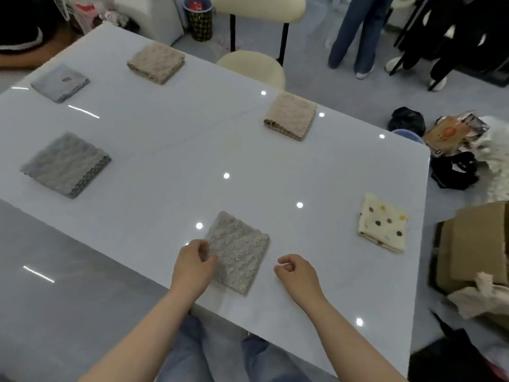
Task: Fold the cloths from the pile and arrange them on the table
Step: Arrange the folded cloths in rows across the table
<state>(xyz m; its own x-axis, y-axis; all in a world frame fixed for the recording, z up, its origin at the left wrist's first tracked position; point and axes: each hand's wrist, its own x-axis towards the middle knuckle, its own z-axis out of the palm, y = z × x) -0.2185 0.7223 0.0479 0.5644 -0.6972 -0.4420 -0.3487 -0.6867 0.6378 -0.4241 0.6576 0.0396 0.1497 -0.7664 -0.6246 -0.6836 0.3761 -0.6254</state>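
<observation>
1. Head view, containers. A cardboard box (479, 244) is standing on the floor off the right end of the white table (165, 133). A crumpled beige cloth (473, 296) is spilling over the box's near edge; whatever else the box holds cannot be told. A patterned waste bin (201, 20) is standing beyond the far edge, with something red showing inside.
2. Head view, count. Six folded cloths are lying flat on the table, all well apart:
   - two beige: the far beige cloth (155, 63) and the right beige cloth (290, 115);
   - two grey: the far grey cloth (60, 82) and the left grey cloth (66, 164);
   - one dotted cream cloth (382, 221) near the right end;
   - one textured grey cloth (238, 250) near the front edge.
3. Head view, hands. The textured grey cloth is lying between the two hands.
   - The left hand (194, 264) is gripping the cloth's left corner, fingers curled and thumb lying on the fabric.
   - The right hand (296, 271) is curled into a loose fist holding nothing. It is sitting just to the right of the cloth, apart from it.
</observation>
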